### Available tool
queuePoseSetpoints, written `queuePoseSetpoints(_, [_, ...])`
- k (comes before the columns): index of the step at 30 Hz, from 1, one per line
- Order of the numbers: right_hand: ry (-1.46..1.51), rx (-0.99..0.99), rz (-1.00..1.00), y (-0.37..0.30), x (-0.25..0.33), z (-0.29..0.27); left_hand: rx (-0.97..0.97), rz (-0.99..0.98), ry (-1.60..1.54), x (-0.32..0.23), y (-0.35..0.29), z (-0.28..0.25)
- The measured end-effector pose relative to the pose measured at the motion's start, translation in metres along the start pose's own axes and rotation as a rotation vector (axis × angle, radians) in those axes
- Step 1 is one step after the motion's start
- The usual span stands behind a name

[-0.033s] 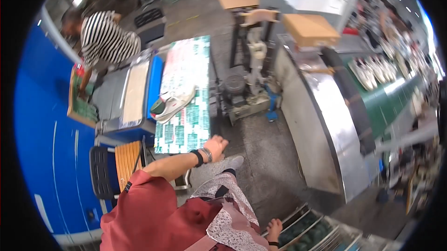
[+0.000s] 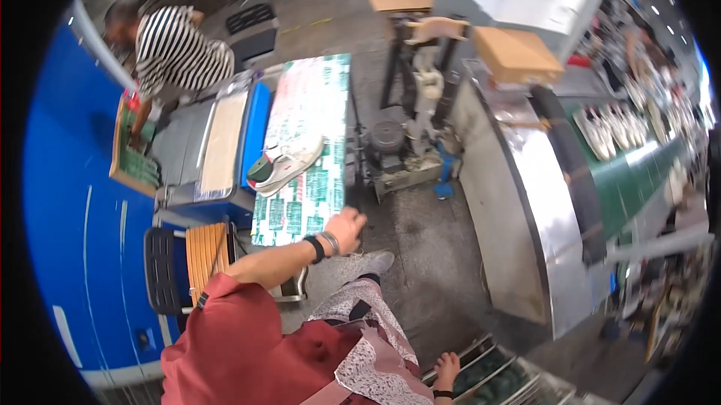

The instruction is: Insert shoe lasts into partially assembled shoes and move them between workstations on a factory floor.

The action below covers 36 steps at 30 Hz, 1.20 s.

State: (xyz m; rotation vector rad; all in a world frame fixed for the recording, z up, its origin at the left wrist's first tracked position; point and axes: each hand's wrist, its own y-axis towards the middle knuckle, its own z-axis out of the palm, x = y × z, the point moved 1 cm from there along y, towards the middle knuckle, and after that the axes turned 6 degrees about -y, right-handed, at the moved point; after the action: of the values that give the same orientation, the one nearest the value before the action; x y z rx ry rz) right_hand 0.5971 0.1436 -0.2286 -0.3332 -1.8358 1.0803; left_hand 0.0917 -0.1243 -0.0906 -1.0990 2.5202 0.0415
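Observation:
My left hand (image 2: 345,231), with a dark band and a bracelet at the wrist, is held by the near right corner of a table (image 2: 297,217) covered in green-and-white patterned sheeting. Its fingers are curled in and nothing shows in them. On that table lies a white sneaker (image 2: 297,164) with a dark green piece at its heel end. Low down beside a metal rack (image 2: 481,364), my right hand (image 2: 448,370) hangs with its fingers loosely apart and no object in them. I cannot tell whether it touches the rack.
A person in a striped top (image 2: 184,48) bends over a wooden-framed tray at the left. A motorised machine (image 2: 390,142) stands beyond the table. Rightward, a metal-edged conveyor (image 2: 631,179) carries several white shoes (image 2: 612,127); a cardboard box (image 2: 518,55) sits at its end. A chair (image 2: 161,270) stands near left.
The surroundings have shifted slightly rightward in the view. My left hand is a little higher and nearer the table's corner. My right hand is almost where it was.

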Motion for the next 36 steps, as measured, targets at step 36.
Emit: queuePoseSetpoints(36, [-0.339, 0.866, -1.115, 0.064, 0.662, 0.396, -0.575, 0.008, -0.293, -0.176, 0.31, -0.14])
